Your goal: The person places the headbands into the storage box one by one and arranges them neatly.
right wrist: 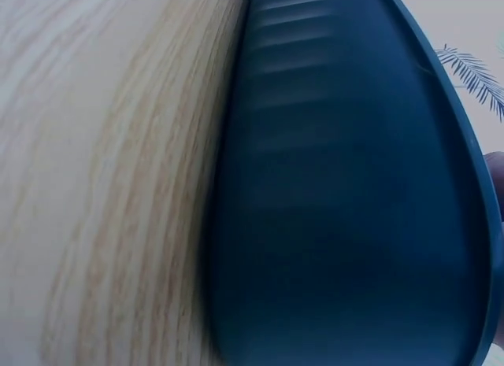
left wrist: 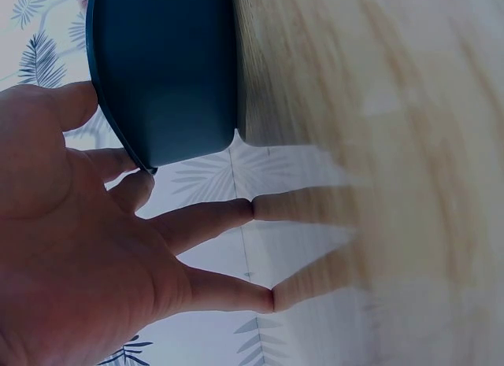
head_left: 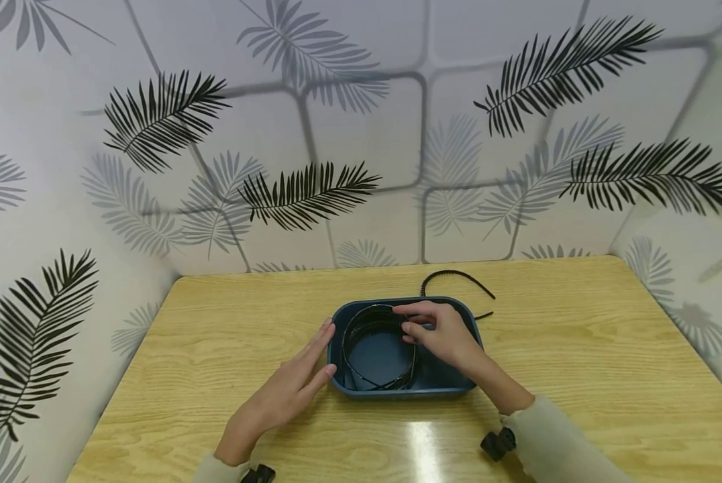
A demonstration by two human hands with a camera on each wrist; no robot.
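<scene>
A dark blue oblong bin (head_left: pixel 439 392) stands on the wooden table. Inside it, toward the left, thin black headbands (head_left: pixel 410 382) form a ring of overlapping loops. My right hand (head_left: pixel 442 332) reaches in over the bin's right part and pinches the headbands' upper right side between thumb and fingers. Against the bin's left end rests my left hand (head_left: pixel 285 392), fingers spread and mostly straight; in the left wrist view its fingertips touch the rim. The right wrist view shows mostly the bin's outer wall (right wrist: pixel 339 193), with only a bit of hand at the edge.
Behind the bin's right end lies another thin black headband (head_left: pixel 457 272), curved, partly hidden by the bin. The wooden table (head_left: pixel 216 335) reaches back to a wall (head_left: pixel 367 134) with a leaf pattern. Dark wrist devices (head_left: pixel 498 444) sit at both cuffs.
</scene>
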